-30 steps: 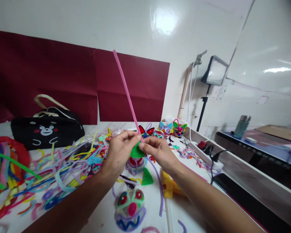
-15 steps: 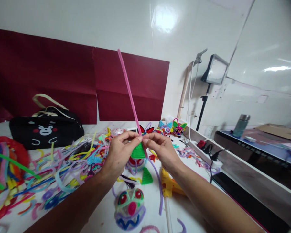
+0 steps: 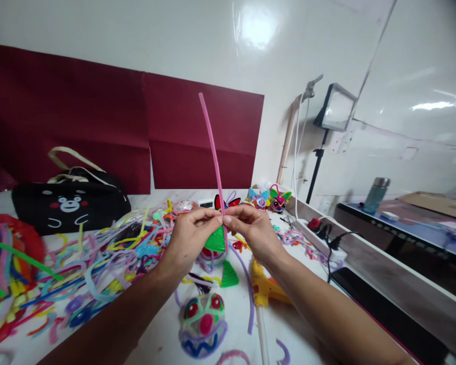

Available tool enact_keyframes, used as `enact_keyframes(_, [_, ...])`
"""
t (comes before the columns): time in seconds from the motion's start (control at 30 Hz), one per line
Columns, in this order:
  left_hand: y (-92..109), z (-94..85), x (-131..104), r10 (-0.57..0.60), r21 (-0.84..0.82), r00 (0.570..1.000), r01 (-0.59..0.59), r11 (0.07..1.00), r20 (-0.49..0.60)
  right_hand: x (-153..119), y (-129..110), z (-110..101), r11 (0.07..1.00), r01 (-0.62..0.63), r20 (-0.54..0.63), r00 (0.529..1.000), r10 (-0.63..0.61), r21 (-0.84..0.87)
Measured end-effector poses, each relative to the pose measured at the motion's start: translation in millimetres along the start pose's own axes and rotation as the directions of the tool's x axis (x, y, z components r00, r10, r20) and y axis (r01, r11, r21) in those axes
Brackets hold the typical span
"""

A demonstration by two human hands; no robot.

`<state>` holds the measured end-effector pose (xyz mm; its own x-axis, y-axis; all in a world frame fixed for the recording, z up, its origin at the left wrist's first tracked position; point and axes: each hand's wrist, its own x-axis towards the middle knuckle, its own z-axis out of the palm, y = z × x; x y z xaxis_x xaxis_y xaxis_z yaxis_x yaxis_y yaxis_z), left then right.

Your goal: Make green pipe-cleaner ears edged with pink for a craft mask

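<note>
My left hand is closed, pinching a green triangular piece by its top. A long pink pipe cleaner runs along the right edge of that piece and rises high above my fingers. My right hand pinches the pink pipe cleaner, its fingertips touching those of my left. Below them lies a second green triangle on the white table. Nearer to me is a clown-like face with red eyes, a pink nose and a blue zigzag mouth.
Loose pipe cleaners cover the left side. A yellow glue gun lies beneath my right forearm. Behind are a black bag and small colourful masks. At the right are a power strip and a dark phone-like slab.
The pink pipe cleaner has swung more upright and its top end sits lower. The green piece has tilted slightly. Both hands keep their pinch in nearly the same place.
</note>
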<state>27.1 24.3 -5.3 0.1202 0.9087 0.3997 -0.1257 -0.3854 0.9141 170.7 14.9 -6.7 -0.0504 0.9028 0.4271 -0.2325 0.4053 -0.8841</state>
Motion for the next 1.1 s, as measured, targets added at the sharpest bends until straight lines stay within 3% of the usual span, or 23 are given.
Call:
enact_keyframes(0.27, [2.4,-0.4,0.4,0.012,0.038,1.0,-0.013,0.999,0.009,1.2,0.8,0.0,1.0,0.0,-0.023,1.0,0.0,-0.009])
enact_keyframes(0.57, [3.7,-0.7,-3.1,-0.079,-0.005,0.996,0.079,0.997,0.05,2.8,-2.1,-2.2,0.999,-0.018,-0.017,1.0,0.019,0.034])
enact_keyframes(1.1, [-4.7,-4.8,-0.9,-0.139,0.031,0.987,0.137,0.99,0.085,7.8,-2.2,-8.2,0.976,-0.207,0.026,0.978,0.205,0.075])
